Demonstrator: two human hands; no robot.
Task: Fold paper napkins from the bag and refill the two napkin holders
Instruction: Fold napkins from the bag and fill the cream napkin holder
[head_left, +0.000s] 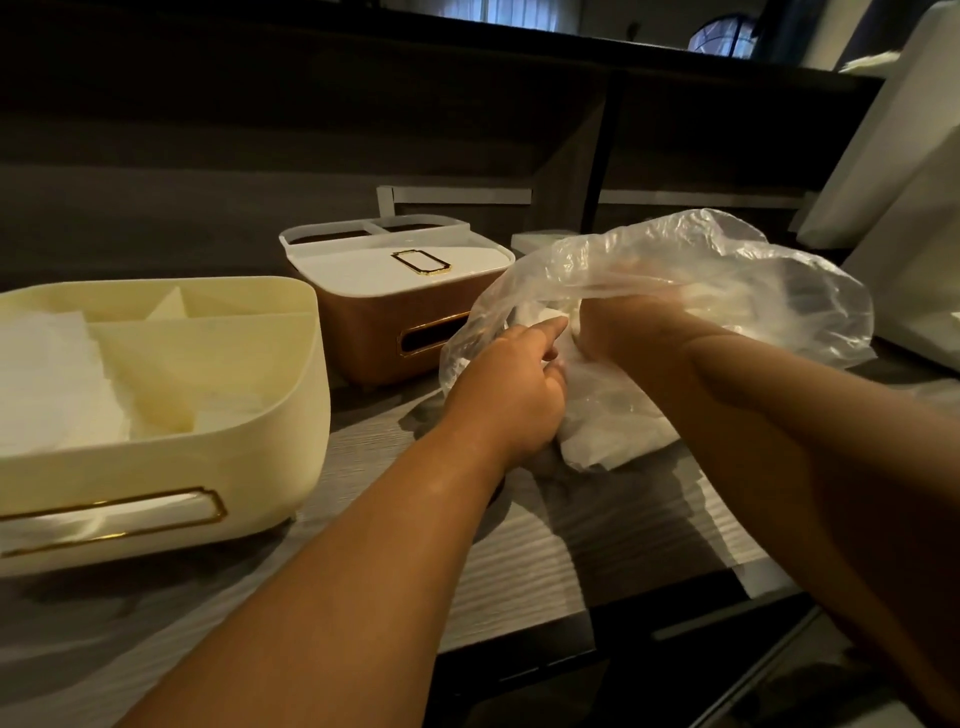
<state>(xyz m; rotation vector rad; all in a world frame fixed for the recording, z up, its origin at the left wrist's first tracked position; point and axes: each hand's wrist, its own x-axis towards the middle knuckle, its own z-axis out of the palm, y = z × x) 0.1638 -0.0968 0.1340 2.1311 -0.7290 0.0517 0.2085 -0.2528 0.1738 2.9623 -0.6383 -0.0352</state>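
A clear plastic bag (727, 275) with white paper napkins (602, 436) inside lies on the grey wooden counter (545, 551), right of centre. My left hand (511, 387) grips the bag's near edge, index finger pointing into the opening. My right hand (628, 327) is pushed inside the bag and is seen through the plastic; its fingers are hidden. A cream napkin holder (249, 431) sits open at the left with white napkins (52, 374) in it and at its front slot. A brown holder (363, 332) with a white lid (363, 265) stands behind it.
White boards or panels (893, 156) lean at the right edge. A small white box (535, 240) sits behind the bag. Dark shelving forms the back wall. The counter's front edge (623, 623) runs across the lower right.
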